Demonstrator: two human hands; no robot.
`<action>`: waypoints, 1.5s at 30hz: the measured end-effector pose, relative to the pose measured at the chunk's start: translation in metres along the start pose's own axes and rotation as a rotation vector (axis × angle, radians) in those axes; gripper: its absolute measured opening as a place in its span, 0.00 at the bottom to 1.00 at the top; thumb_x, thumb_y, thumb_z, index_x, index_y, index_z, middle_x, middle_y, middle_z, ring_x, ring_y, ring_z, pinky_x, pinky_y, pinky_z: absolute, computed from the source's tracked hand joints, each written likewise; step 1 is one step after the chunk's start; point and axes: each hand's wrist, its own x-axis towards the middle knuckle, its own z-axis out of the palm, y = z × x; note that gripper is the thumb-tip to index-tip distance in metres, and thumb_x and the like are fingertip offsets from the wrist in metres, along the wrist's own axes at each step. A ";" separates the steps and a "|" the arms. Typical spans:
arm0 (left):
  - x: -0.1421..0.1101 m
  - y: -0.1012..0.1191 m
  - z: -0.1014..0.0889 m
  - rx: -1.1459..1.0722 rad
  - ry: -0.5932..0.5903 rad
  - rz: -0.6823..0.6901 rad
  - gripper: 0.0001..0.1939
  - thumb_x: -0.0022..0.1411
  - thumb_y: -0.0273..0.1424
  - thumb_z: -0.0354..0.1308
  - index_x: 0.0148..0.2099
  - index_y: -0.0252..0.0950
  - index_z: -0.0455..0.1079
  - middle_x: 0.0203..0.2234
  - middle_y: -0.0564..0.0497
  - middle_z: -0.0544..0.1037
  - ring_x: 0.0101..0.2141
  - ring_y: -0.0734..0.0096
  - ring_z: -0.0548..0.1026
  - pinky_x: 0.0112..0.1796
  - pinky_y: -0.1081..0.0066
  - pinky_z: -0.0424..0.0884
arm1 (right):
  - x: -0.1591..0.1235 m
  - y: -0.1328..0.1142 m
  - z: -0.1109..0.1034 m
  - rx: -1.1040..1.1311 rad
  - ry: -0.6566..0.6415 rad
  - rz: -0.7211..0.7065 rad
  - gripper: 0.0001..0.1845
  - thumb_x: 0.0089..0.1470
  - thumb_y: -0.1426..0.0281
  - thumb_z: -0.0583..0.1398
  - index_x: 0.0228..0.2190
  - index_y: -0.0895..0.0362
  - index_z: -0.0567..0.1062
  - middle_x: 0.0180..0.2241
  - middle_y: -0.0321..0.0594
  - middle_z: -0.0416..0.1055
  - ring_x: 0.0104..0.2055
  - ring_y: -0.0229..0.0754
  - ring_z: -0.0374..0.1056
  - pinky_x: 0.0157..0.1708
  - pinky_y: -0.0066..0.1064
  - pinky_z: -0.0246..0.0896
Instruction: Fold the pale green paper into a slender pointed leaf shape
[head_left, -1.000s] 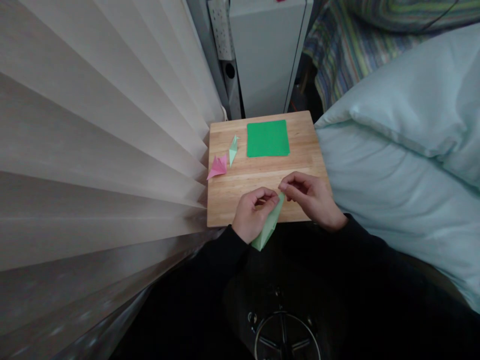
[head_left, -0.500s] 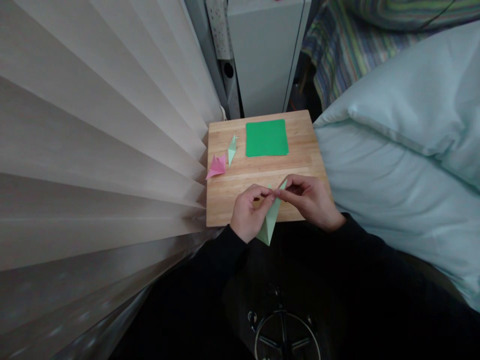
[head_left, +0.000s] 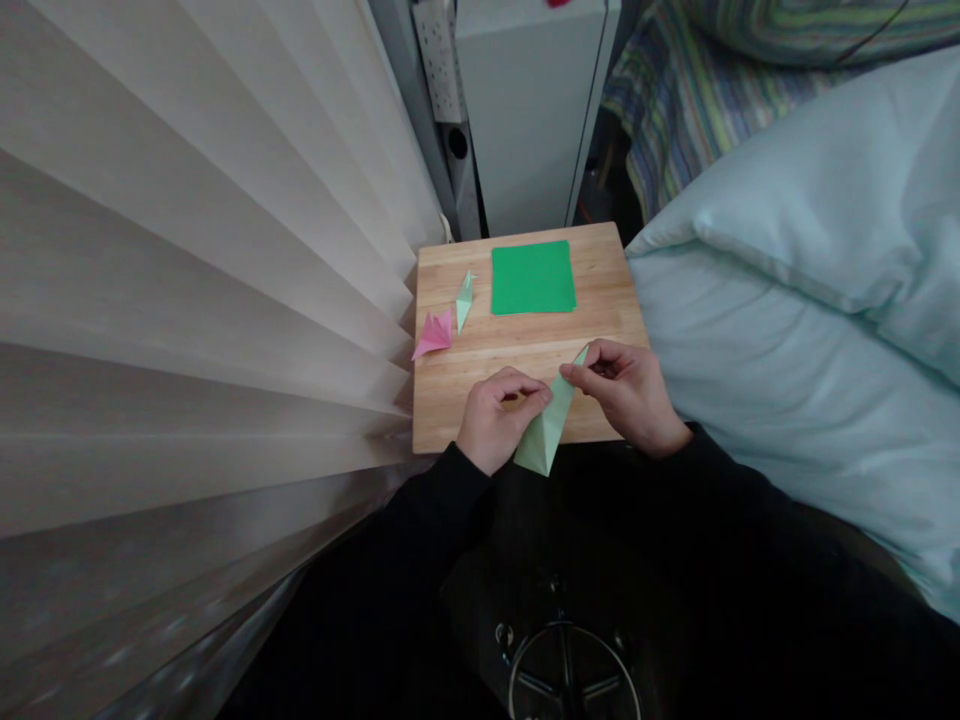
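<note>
In the head view, shows a pale green folded paper (head_left: 551, 425) held between the left hand (head_left: 499, 415) and the right hand (head_left: 626, 392), over the near edge of the wooden counter (head_left: 457, 405). Runs lengthwise on a slant: narrow tip pointing away and to the right, wide end back toward the body and past the counter's near edge. Pinched at its left edge, partway up, by the left thumb and fingertips, drawn close together. Gripped near the narrow tip by the right hand, with thumb on the facing side and fingers partly hidden behind. Lies nearest to the right hand at the tip, nearest to the left hand lower down toward the wide end. Leaves only a short stretch between the two pinches. Impossible to tell whether touching the counter anywhere or held just above; too small to count layers.

Also includes, straight ahead and well apart from the hands, a bright green paper stack (head_left: 533, 277), lying flat. Farther left, shows a small pale green folded figure (head_left: 464, 303), just beside a pink folded figure (head_left: 435, 334) at the counter's left edge.
</note>
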 end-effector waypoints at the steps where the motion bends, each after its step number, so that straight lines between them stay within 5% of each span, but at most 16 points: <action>1: -0.001 0.002 -0.002 -0.023 -0.026 -0.005 0.11 0.64 0.36 0.62 0.33 0.36 0.79 0.32 0.46 0.80 0.36 0.63 0.76 0.41 0.63 0.70 | 0.001 0.001 0.000 -0.008 0.012 0.009 0.21 0.44 0.57 0.72 0.20 0.54 0.69 0.19 0.31 0.64 0.23 0.34 0.56 0.25 0.31 0.50; 3: -0.004 0.006 -0.004 -0.104 -0.168 -0.035 0.19 0.68 0.44 0.57 0.48 0.35 0.79 0.43 0.41 0.82 0.44 0.57 0.78 0.46 0.60 0.71 | 0.003 0.005 -0.001 -0.041 0.047 0.032 0.21 0.45 0.57 0.71 0.19 0.54 0.69 0.18 0.31 0.63 0.23 0.34 0.56 0.24 0.31 0.49; 5: -0.007 0.007 -0.004 -0.056 -0.270 -0.049 0.36 0.55 0.42 0.72 0.63 0.36 0.70 0.57 0.36 0.77 0.52 0.49 0.77 0.49 0.57 0.73 | 0.006 0.010 -0.002 -0.079 0.087 0.054 0.20 0.47 0.57 0.70 0.19 0.54 0.69 0.18 0.32 0.64 0.22 0.35 0.56 0.24 0.31 0.49; 7: -0.007 0.004 -0.003 0.067 -0.264 -0.045 0.45 0.48 0.35 0.76 0.66 0.38 0.66 0.57 0.36 0.77 0.53 0.48 0.77 0.51 0.54 0.73 | 0.008 0.013 -0.004 -0.099 0.103 0.054 0.20 0.49 0.57 0.69 0.20 0.54 0.68 0.18 0.32 0.64 0.22 0.35 0.57 0.24 0.31 0.50; 11: 0.002 -0.011 -0.004 0.052 -0.125 -0.023 0.13 0.62 0.27 0.61 0.49 0.36 0.78 0.44 0.45 0.84 0.47 0.59 0.80 0.53 0.59 0.71 | 0.010 0.010 -0.010 -0.233 -0.017 -0.107 0.17 0.54 0.54 0.67 0.28 0.54 0.74 0.29 0.38 0.74 0.34 0.43 0.69 0.34 0.36 0.63; 12: 0.005 -0.015 -0.005 0.002 -0.108 -0.037 0.09 0.63 0.28 0.61 0.45 0.36 0.79 0.42 0.46 0.84 0.45 0.61 0.80 0.51 0.61 0.71 | 0.010 0.008 -0.012 -0.299 -0.079 -0.183 0.16 0.53 0.55 0.69 0.35 0.54 0.78 0.40 0.42 0.78 0.45 0.48 0.72 0.44 0.40 0.65; 14: 0.011 -0.021 -0.007 -0.172 -0.060 -0.117 0.10 0.61 0.34 0.65 0.43 0.34 0.79 0.36 0.47 0.83 0.37 0.64 0.79 0.44 0.65 0.73 | 0.011 0.006 -0.016 -0.356 -0.167 -0.234 0.30 0.45 0.56 0.74 0.47 0.53 0.78 0.54 0.46 0.76 0.59 0.55 0.68 0.56 0.46 0.61; 16: 0.014 -0.023 -0.009 -0.365 -0.027 -0.203 0.15 0.57 0.39 0.69 0.42 0.33 0.79 0.33 0.48 0.82 0.33 0.67 0.77 0.38 0.67 0.72 | 0.013 0.007 -0.019 -0.334 -0.316 -0.151 0.27 0.49 0.56 0.72 0.48 0.54 0.78 0.51 0.45 0.78 0.54 0.53 0.71 0.55 0.45 0.63; 19: 0.016 -0.025 -0.012 -0.442 0.026 -0.268 0.21 0.47 0.38 0.76 0.41 0.32 0.79 0.31 0.48 0.82 0.31 0.69 0.76 0.36 0.68 0.72 | 0.018 0.015 -0.023 -0.316 -0.413 -0.075 0.16 0.58 0.56 0.65 0.36 0.56 0.81 0.36 0.41 0.80 0.39 0.46 0.73 0.42 0.38 0.66; 23: 0.022 -0.032 -0.018 -0.226 0.131 -0.294 0.16 0.43 0.33 0.78 0.33 0.32 0.78 0.26 0.51 0.80 0.27 0.70 0.73 0.32 0.69 0.69 | 0.026 0.029 -0.029 -0.466 -0.306 -0.026 0.21 0.59 0.55 0.62 0.22 0.57 0.75 0.20 0.33 0.66 0.24 0.37 0.58 0.26 0.32 0.50; 28: 0.034 -0.051 -0.023 -0.108 0.179 -0.328 0.08 0.48 0.27 0.73 0.29 0.32 0.77 0.24 0.51 0.79 0.25 0.72 0.73 0.29 0.72 0.67 | 0.038 0.044 -0.037 -0.623 -0.190 0.058 0.20 0.58 0.58 0.61 0.19 0.55 0.73 0.17 0.32 0.61 0.22 0.37 0.56 0.24 0.32 0.45; 33: 0.044 -0.067 -0.029 -0.058 0.208 -0.409 0.10 0.50 0.24 0.72 0.30 0.33 0.73 0.21 0.51 0.78 0.21 0.72 0.74 0.26 0.70 0.71 | 0.048 0.060 -0.038 -0.734 -0.158 0.091 0.23 0.55 0.64 0.62 0.13 0.53 0.63 0.14 0.32 0.57 0.20 0.36 0.54 0.24 0.34 0.44; 38: 0.042 -0.064 -0.037 -0.119 0.061 -0.448 0.17 0.54 0.30 0.73 0.43 0.31 0.73 0.23 0.50 0.80 0.23 0.70 0.80 0.29 0.69 0.78 | 0.050 0.072 -0.034 -0.787 -0.142 0.068 0.16 0.58 0.66 0.60 0.19 0.55 0.69 0.20 0.37 0.65 0.25 0.39 0.59 0.27 0.33 0.47; 42: 0.039 -0.058 -0.040 -0.212 -0.341 -0.433 0.49 0.46 0.24 0.77 0.67 0.31 0.58 0.28 0.48 0.82 0.30 0.63 0.83 0.34 0.64 0.79 | 0.049 0.071 -0.033 -0.823 -0.113 0.046 0.04 0.59 0.70 0.60 0.36 0.57 0.74 0.28 0.43 0.73 0.30 0.44 0.67 0.31 0.33 0.53; 45: 0.039 -0.062 -0.035 -0.101 -0.338 -0.291 0.47 0.46 0.22 0.75 0.66 0.32 0.61 0.31 0.50 0.82 0.30 0.67 0.82 0.34 0.67 0.78 | 0.047 0.066 -0.029 -0.838 -0.150 0.013 0.07 0.60 0.72 0.60 0.42 0.56 0.73 0.31 0.44 0.76 0.34 0.47 0.70 0.34 0.33 0.57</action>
